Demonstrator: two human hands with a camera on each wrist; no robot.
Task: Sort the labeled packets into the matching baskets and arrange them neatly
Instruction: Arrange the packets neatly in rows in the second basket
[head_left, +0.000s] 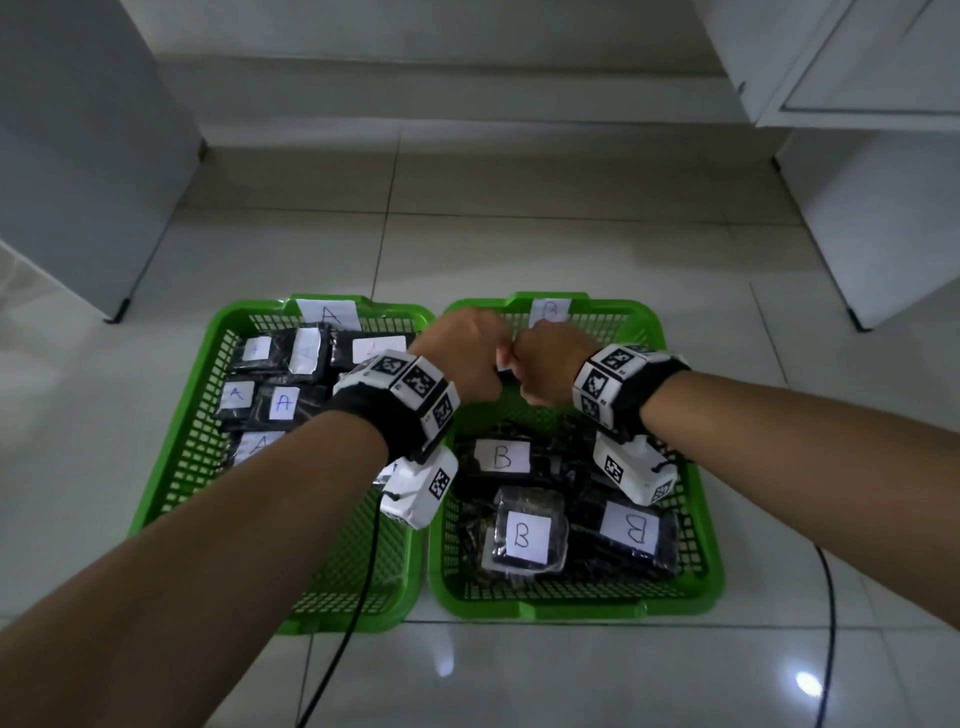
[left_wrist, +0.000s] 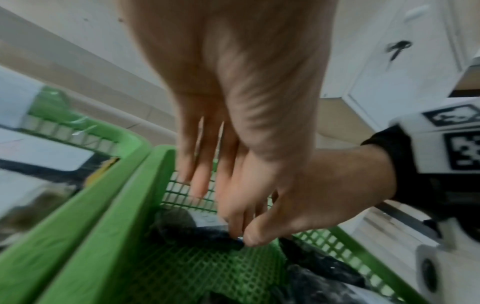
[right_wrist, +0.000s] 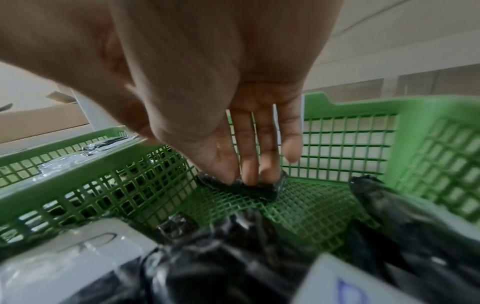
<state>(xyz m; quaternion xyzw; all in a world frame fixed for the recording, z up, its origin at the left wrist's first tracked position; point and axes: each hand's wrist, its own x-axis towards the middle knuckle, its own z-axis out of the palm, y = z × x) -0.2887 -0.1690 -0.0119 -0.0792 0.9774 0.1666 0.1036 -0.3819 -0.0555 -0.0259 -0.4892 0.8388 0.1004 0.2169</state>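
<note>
Two green mesh baskets sit side by side on the floor: basket A on the left, basket B on the right. Several black packets labelled A lie in the left one, several labelled B in the near half of the right one. Both hands meet over the far part of basket B. My right hand pinches a small black packet between thumb and fingers, low against the basket floor. My left hand hangs beside it with fingers pointing down, nearly straight. Its label is hidden.
White cabinets stand at the left and the right on the pale tiled floor. Black cables run from the wrists across basket A and past basket B's right side. Bare green mesh shows around the held packet.
</note>
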